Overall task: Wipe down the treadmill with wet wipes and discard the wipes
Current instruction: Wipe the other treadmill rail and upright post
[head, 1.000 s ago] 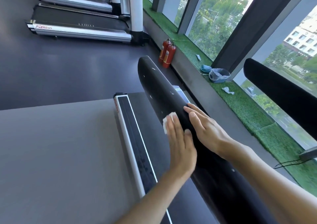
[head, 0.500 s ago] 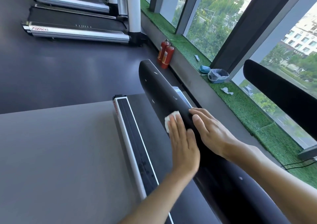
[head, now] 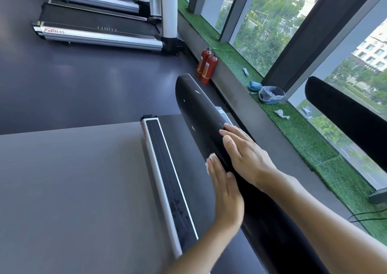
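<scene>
Left hand [head: 225, 192], fingers straight, presses a crumpled white wet wipe [head: 210, 161] against the near side of the treadmill's long black handrail [head: 196, 110]; right hand [head: 247, 156], fingers extended, rests flat along its top edge.

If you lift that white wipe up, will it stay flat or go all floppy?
Probably floppy: the wet wipe bunches and bends against the black handrail under the left hand. Likely light too: flat fingers alone pin it. The crumpled white scrap on the green turf suggests it keeps no shape.
</scene>
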The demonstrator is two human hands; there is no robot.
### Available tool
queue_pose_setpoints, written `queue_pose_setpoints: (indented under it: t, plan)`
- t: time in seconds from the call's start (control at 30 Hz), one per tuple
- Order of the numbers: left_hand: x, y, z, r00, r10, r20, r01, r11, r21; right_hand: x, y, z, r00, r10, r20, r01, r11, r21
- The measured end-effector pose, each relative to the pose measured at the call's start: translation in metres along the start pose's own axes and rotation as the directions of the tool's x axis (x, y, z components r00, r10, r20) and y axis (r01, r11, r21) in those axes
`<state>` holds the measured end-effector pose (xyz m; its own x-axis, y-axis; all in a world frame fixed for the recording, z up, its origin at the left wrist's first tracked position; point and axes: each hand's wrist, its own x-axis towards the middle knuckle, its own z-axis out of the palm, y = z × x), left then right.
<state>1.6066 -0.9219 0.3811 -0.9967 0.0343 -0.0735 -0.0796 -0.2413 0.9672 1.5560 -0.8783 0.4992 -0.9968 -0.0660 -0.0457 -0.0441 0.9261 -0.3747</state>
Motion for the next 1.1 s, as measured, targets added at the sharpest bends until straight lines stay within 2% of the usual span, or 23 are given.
queue_pose_setpoints:
  t: [0.13, 0.3, 0.4, 0.5, 0.57, 0.7, 0.8, 0.9, 1.03, 1.1]
  plan:
    - [0.068, 0.015, -0.025, 0.989, -0.144, -0.033, 0.143, 0.99, -0.01, -0.001, -0.003, -0.001, 1.0, -0.002, 0.01, 0.002, 0.999, -0.034]
    - [0.011, -0.002, -0.011, 0.998, -0.04, 0.039, 0.042, 0.998, -0.054, 0.001, 0.001, 0.002, 1.0, -0.016, 0.012, 0.016, 0.998, -0.059]
    - [0.015, -0.001, -0.014, 0.986, -0.149, 0.077, 0.157, 0.982, -0.104, 0.003, 0.004, 0.003, 0.999, -0.032, 0.007, 0.032, 0.999, -0.044]
    - [0.052, 0.009, -0.03, 0.964, -0.26, 0.046, 0.264, 0.949, -0.172, 0.016, 0.003, 0.001, 0.995, -0.067, -0.073, 0.07, 0.996, 0.049]
    - [0.046, 0.009, -0.025, 0.974, -0.226, 0.025, 0.227, 0.961, -0.158, 0.026, 0.001, 0.001, 0.996, -0.019, -0.087, 0.028, 0.995, 0.099]
    - [0.002, -0.005, -0.008, 0.998, -0.056, 0.033, 0.057, 0.997, -0.043, 0.032, 0.001, 0.006, 0.997, 0.072, -0.024, -0.069, 0.994, 0.086]
    - [0.036, 0.005, -0.014, 1.0, -0.005, 0.006, 0.004, 0.997, 0.077, 0.031, 0.004, 0.006, 0.995, 0.082, -0.053, -0.071, 0.982, 0.177]
    - [0.06, 0.025, -0.021, 0.999, 0.05, -0.01, -0.048, 0.992, 0.114, 0.034, 0.005, 0.007, 0.994, 0.09, -0.058, -0.077, 0.978, 0.194]
    - [0.021, 0.024, -0.014, 0.98, 0.173, 0.096, -0.19, 0.957, 0.219, 0.035, 0.007, 0.008, 0.995, 0.083, -0.058, -0.069, 0.977, 0.203]
    - [0.031, 0.021, -0.018, 0.974, 0.196, 0.117, -0.222, 0.933, 0.283, 0.034, 0.006, 0.008, 0.994, 0.085, -0.062, -0.07, 0.976, 0.208]
